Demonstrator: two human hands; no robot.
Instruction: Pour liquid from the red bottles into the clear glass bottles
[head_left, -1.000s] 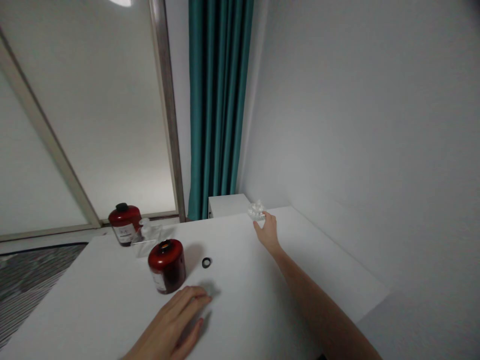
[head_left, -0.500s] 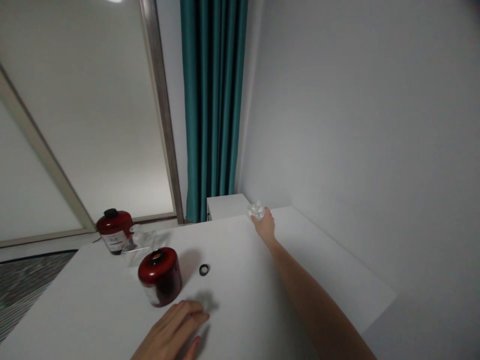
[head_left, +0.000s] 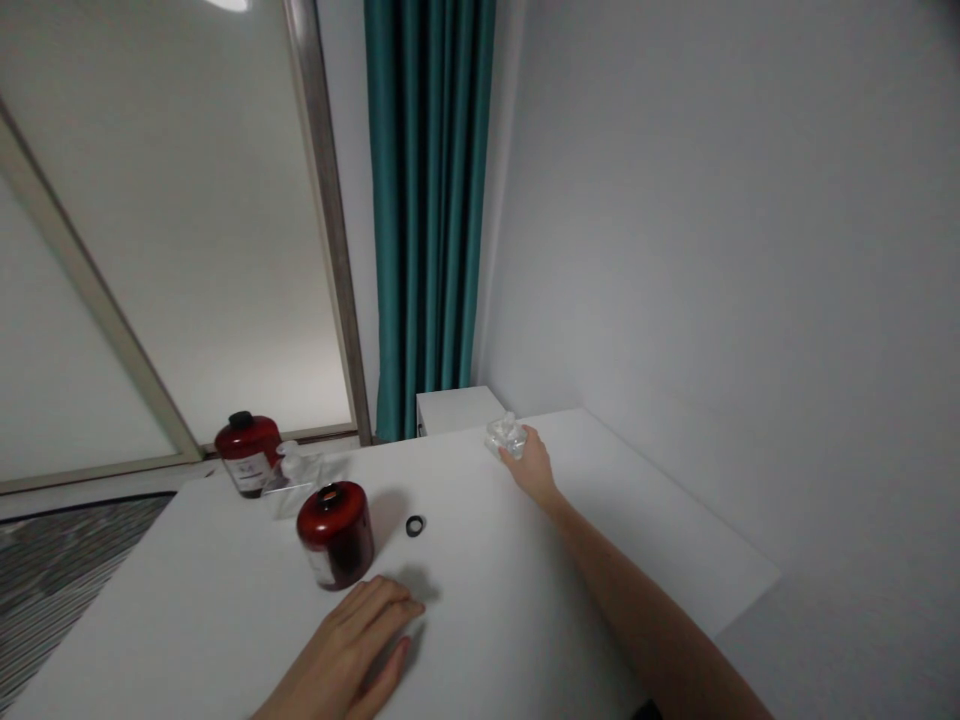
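Observation:
My right hand (head_left: 531,466) reaches to the far edge of the white table (head_left: 487,580) and is closed on a small clear glass bottle (head_left: 505,436). My left hand (head_left: 352,645) lies flat on the table near the front, fingers stretched out, holding nothing. Just beyond its fingertips stands a dark red jar (head_left: 335,533) with its top uncovered. A small black ring-shaped cap (head_left: 415,525) lies on the table to the right of that jar.
A second dark red jar (head_left: 248,452) with a black cap stands at the table's far left, next to a clear glass bottle (head_left: 294,475). Behind are a teal curtain (head_left: 427,210), a small white cabinet (head_left: 454,409), a framed panel and a grey wall on the right.
My right hand with the small clear bottle has drawn slightly left and lower along the far edge. The left hand stays flat. The view swung a little and came back.

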